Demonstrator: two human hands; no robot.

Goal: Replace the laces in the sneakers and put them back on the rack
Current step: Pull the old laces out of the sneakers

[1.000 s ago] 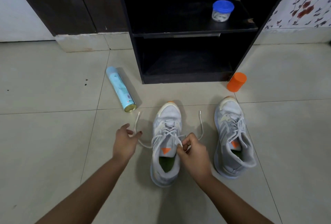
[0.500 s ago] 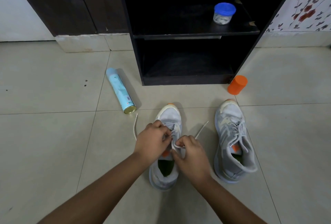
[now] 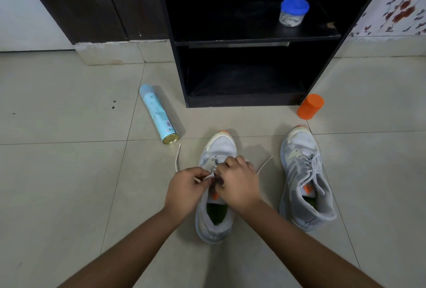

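Two grey-white sneakers stand on the tiled floor, toes towards the black rack (image 3: 253, 42). Over the laced part of the left sneaker (image 3: 215, 216), my left hand (image 3: 184, 191) and my right hand (image 3: 239, 184) meet, each pinching the white lace (image 3: 177, 157). One loose end trails to the left on the floor, the other sticks out to the right. The knot area is hidden under my fingers. The right sneaker (image 3: 304, 179) stands apart with its laces in and loosely hanging.
A light-blue spray can (image 3: 158, 113) lies on the floor left of the rack. An orange cap (image 3: 310, 106) stands by the rack's right foot. A blue-lidded jar (image 3: 294, 12) sits on the rack's upper shelf. The lower shelf is dark.
My left hand came in from the left to join my right hand over the sneaker's laces. Both hands now work closer together and the lace ends have shifted.
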